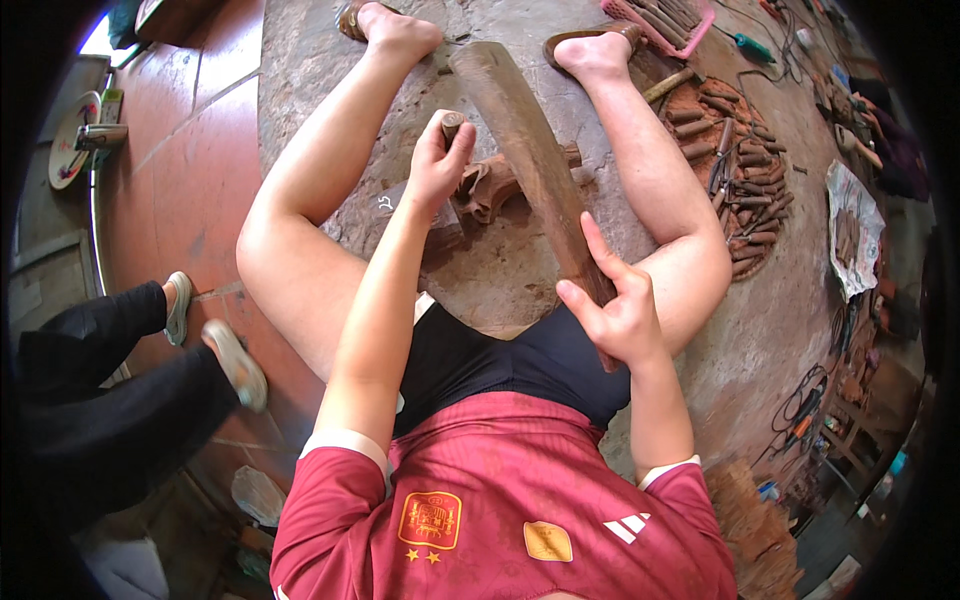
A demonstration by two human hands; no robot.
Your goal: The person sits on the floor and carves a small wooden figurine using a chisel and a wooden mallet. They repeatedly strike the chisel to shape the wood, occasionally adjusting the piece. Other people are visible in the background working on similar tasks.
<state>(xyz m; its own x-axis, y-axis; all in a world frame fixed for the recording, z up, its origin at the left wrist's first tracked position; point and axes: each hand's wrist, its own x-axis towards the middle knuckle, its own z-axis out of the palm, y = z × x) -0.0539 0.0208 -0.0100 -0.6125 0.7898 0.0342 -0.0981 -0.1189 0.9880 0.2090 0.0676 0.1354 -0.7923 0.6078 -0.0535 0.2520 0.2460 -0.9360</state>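
My right hand grips the narrow end of a long wooden mallet, whose thick end slants up and away to the left. My left hand is closed around the wooden handle of a tool, its round butt pointing up; the tool's lower part is hidden by the hand. Below my left hand, on the grey floor between my legs, lies a carved piece of brown wood, partly covered by the mallet. A dark block sits beside it, close under my left forearm.
Right of my right leg, several wooden-handled tools lie in a round heap. A hammer rests near it, and a pink basket of tools stands beyond. Crumpled paper lies far right. At left another person's shoes are on red tiles.
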